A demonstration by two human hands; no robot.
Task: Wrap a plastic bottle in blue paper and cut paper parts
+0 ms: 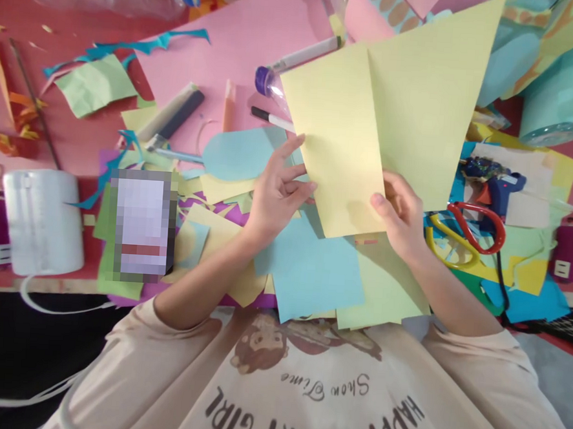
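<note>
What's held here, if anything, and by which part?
Yellow paper, its front part pinched low on the right edge by the right hand; left hand at the left edge, grip unclear.

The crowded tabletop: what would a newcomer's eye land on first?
Probably the large pale yellow paper in the middle, with the left hand at its left edge and the right hand holding it near the bottom. Next might come the bright red scissor handle on the right, just below the blue glue gun. At the far left, a chunky white device stands out against the red surface.
</note>
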